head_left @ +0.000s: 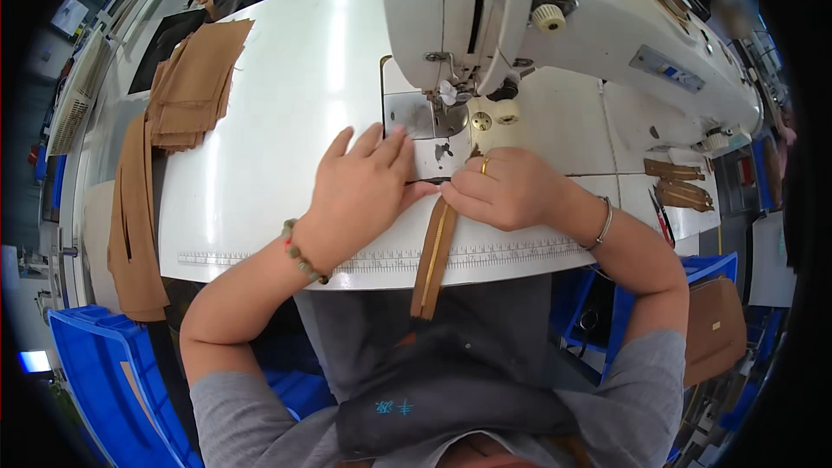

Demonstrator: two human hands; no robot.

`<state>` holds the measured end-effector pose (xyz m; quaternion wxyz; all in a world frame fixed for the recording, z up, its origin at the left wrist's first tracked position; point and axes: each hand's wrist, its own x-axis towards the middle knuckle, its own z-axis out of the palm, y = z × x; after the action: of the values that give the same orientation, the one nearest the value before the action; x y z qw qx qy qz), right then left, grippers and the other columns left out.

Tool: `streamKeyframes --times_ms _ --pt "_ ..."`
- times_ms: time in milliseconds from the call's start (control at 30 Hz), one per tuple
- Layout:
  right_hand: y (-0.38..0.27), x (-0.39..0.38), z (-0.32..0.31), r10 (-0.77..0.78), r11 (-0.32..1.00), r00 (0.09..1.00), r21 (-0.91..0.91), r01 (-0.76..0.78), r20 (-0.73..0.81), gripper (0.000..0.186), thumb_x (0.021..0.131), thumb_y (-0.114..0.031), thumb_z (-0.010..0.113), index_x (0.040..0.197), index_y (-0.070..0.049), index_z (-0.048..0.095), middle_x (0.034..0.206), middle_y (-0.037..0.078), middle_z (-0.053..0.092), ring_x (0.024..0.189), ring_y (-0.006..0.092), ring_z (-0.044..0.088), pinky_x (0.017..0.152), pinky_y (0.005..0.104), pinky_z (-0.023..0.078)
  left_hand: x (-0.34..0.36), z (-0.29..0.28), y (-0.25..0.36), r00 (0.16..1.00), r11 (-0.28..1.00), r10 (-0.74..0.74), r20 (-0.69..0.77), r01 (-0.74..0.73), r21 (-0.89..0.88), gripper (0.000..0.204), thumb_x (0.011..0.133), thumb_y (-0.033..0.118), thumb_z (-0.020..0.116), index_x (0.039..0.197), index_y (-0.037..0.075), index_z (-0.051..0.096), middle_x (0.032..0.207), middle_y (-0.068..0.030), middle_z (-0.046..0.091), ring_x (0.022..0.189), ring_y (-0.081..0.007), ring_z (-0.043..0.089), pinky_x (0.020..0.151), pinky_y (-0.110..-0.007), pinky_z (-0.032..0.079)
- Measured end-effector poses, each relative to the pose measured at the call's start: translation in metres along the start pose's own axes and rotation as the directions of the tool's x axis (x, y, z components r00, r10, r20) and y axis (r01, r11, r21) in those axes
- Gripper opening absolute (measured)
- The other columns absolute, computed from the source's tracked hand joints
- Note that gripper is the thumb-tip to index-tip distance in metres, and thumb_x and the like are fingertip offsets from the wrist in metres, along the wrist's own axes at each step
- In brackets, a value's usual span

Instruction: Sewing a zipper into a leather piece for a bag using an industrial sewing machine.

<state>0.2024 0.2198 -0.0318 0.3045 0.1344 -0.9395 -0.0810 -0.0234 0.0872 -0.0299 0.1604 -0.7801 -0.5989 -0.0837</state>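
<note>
Zipper (434, 260), right hand (503, 189) pinching, left hand (359, 186) palm-down

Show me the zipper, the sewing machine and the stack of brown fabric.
Zipper (437, 251): head view, middle of its visible strip.
Sewing machine (598, 24): head view, on its white arm.
Stack of brown fabric (196, 78): head view, on its top piece.

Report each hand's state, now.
Left hand: open, fingers extended over the glossy white tabletop.
Right hand: closed, holding the long brown fabric zipper with gold-coloured teeth.
</note>
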Motion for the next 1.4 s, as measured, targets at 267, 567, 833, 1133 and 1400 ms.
streamKeyframes --times_ms 267,567,833,1133,1400 --pt "-0.012 0.011 -0.044 0.129 0.991 0.971 0.039 -0.124 -0.199 0.050 0.079 -0.012 0.077 0.128 -0.005 0.073 0.089 0.002 0.067 0.070 0.0152 0.064 0.058 0.0277 0.051 0.006 -0.002 -0.010 0.996 0.994 -0.084 -0.027 0.081 -0.078 0.059 0.094 0.037 0.078 0.144 0.007 0.067 0.146 -0.0081 0.070 0.134 -0.0315 0.065 0.110 -0.046 0.050" --pt "-0.022 0.044 -0.044 0.655 0.748 0.727 0.309 -0.587 -0.206 0.057 0.080 0.002 0.078 0.135 0.000 0.063 0.112 0.014 0.066 0.069 0.0200 0.067 0.060 0.0301 0.053 0.008 0.018 -0.003 0.998 0.995 -0.024 0.055 0.029 -0.090 0.061 0.101 0.040 0.068 0.150 0.005 0.062 0.157 -0.0104 0.062 0.142 -0.0364 0.058 0.109 -0.050 0.049" --pt "-0.053 0.028 -0.031 0.592 0.748 0.802 0.316 -0.583 0.078 0.049 0.085 0.004 0.073 0.133 -0.002 0.067 0.103 0.011 0.067 0.069 0.0223 0.065 0.059 0.0343 0.052 0.006 0.015 0.000 0.996 0.979 -0.073 0.046 0.080 -0.186 0.064 0.098 0.040 0.072 0.151 0.008 0.061 0.159 -0.0103 0.060 0.143 -0.0382 0.057 0.112 -0.046 0.048" --pt "-0.044 0.010 -0.031 0.014 0.998 1.000 0.063 -0.012 -0.028 0.041 0.082 -0.012 0.074 0.122 -0.002 0.074 0.097 0.003 0.069 0.068 0.0138 0.064 0.056 0.0291 0.052 0.013 0.014 -0.021 0.965 0.965 -0.255 0.060 0.258 -0.045 0.068 0.099 0.059 0.069 0.146 0.009 0.068 0.156 -0.0100 0.062 0.144 -0.0386 0.056 0.112 -0.051 0.048" --pt "-0.013 0.003 -0.004 0.030 0.999 0.993 0.048 -0.025 -0.113 0.026 0.082 -0.011 0.075 0.106 -0.002 0.074 0.103 0.007 0.073 0.082 0.0199 0.072 0.066 0.0305 0.059 0.018 0.029 -0.026 0.983 0.966 -0.156 -0.093 0.132 -0.221 0.054 0.104 0.040 0.068 0.151 0.012 0.063 0.153 -0.0136 0.062 0.149 -0.0403 0.051 0.119 -0.054 0.042"
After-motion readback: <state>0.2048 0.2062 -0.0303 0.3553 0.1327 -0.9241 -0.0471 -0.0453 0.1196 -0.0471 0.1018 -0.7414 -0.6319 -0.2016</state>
